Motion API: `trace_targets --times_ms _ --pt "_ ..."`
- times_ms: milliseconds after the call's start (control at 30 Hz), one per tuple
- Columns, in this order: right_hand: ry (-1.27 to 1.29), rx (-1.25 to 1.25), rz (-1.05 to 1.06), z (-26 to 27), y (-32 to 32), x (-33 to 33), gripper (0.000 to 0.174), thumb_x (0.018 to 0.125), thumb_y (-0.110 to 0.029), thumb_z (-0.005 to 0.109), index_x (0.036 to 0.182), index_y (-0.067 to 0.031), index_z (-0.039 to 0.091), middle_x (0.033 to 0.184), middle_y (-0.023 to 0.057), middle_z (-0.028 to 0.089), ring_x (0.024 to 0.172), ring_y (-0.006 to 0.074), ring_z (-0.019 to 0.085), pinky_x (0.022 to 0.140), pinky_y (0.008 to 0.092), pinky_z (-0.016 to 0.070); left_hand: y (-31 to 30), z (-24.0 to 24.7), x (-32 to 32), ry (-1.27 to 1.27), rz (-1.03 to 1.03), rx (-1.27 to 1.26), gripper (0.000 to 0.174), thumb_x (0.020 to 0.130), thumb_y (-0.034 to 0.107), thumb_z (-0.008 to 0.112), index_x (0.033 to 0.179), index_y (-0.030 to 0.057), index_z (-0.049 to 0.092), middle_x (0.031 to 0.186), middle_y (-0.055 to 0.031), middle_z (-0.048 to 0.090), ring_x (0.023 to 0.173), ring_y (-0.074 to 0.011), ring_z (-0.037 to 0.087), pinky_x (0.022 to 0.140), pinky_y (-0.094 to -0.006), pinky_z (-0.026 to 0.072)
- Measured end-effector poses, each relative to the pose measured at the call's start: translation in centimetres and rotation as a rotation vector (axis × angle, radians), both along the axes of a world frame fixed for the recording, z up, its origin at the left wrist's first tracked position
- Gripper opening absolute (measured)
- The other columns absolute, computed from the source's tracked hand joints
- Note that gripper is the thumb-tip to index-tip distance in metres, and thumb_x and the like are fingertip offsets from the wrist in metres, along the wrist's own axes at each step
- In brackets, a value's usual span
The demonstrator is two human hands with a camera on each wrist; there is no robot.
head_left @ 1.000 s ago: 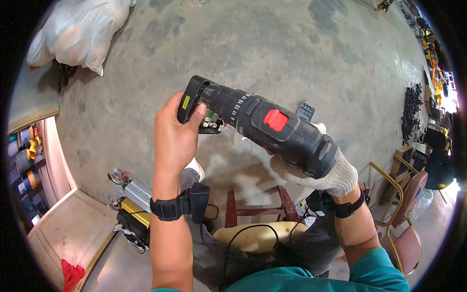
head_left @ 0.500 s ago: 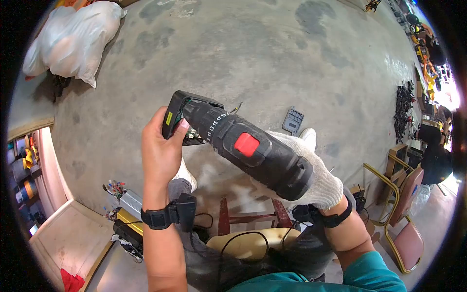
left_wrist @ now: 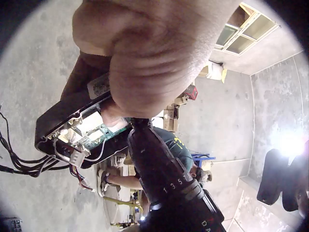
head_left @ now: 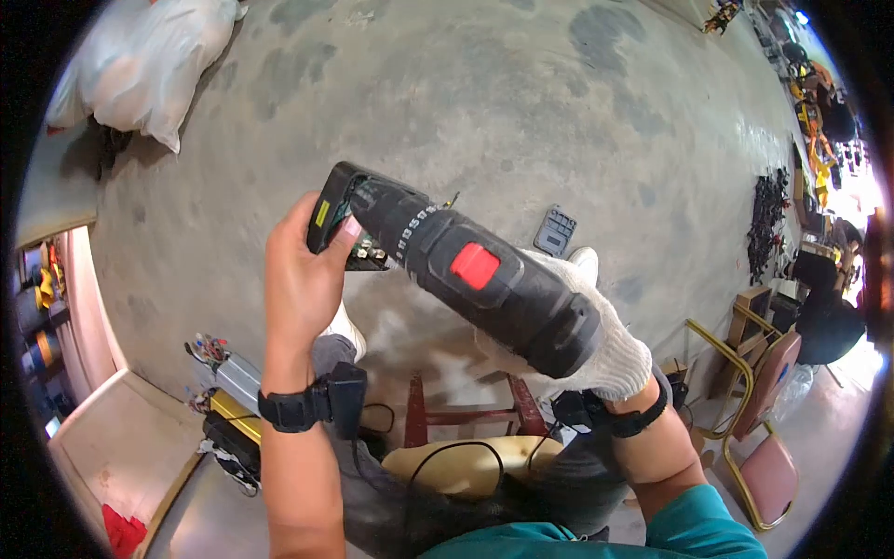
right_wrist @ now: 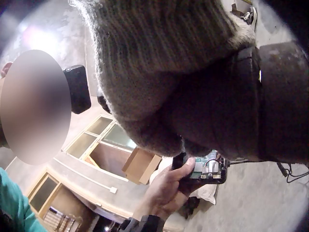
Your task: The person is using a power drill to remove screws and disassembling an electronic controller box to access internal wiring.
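My bare left hand (head_left: 303, 265) grips a black housing (head_left: 332, 200) by its edge, thumb inside. In the left wrist view the open housing (left_wrist: 53, 118) shows a green circuit board (left_wrist: 94, 137), white connectors and black cables. My right hand (head_left: 605, 345), in a knitted white glove, is wrapped round a black power drill (head_left: 521, 298) with a red switch on top. The drill's nose (left_wrist: 145, 137) points into the housing beside my left thumb; the exact contact point is hidden. From the right wrist, the glove (right_wrist: 140, 72) and drill body cover much of the view.
A grey plastic piece (head_left: 556, 230) lies on the concrete floor (head_left: 447, 112) near a shoe. A stool (head_left: 475, 466) stands below, metal devices (head_left: 237, 382) at left, pink chairs (head_left: 773, 387) at right, a white bag (head_left: 154, 70) at upper left. Another person (left_wrist: 178, 150) is in the background.
Both hands, with the drill and housing, have shifted left and slightly downward in the head view since the first frame. Both grips look unchanged, and little differs from the half-second-old frame.
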State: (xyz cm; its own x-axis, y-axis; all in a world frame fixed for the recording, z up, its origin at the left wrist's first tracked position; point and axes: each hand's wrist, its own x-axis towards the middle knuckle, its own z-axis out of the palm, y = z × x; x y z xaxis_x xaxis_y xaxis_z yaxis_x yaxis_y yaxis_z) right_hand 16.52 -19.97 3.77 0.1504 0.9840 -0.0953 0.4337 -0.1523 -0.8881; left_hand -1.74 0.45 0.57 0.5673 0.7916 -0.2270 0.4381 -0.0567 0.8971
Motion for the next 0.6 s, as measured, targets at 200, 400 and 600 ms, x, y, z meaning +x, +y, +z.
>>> trace_targets --times_ms 200,400,600 --pt "0.209 0.012 -0.105 -0.3 0.2 -0.6 0.042 0.078 -0.011 0.084 0.117 -0.0070 0.070 0.106 0.0076 0.075 0.093 0.0241 0.071 0.084 0.0370 0.0554 0.1 -0.2 -0.3 0.030 -0.014 0.041 0.016 0.093 0.006 0.071 0.105 -0.0034 0.067 0.079 -0.0036 0.064 0.074 -0.0095 0.054 0.070 -0.0277 0.0468" --pt "0.110 -0.124 -0.107 -0.6 -1.2 -1.0 0.055 0.078 -0.010 0.086 0.129 -0.0030 0.065 0.116 0.0114 0.073 0.104 0.0243 0.071 0.095 0.0371 0.0552 0.4 -0.4 -0.6 0.049 -0.025 0.013 0.015 0.093 0.008 0.072 0.099 -0.0026 0.065 0.073 -0.0030 0.060 0.069 -0.0101 0.050 0.064 -0.0298 0.0436" --pt "0.151 -0.145 -0.127 -0.7 -0.9 -1.0 0.055 0.079 -0.011 0.086 0.130 -0.0037 0.064 0.116 0.0105 0.073 0.104 0.0229 0.071 0.095 0.0371 0.0554 0.6 -0.3 -0.7 0.115 -0.067 0.017 0.016 0.096 0.006 0.068 0.109 -0.0031 0.068 0.087 0.0002 0.068 0.079 -0.0070 0.057 0.071 -0.0266 0.0475"
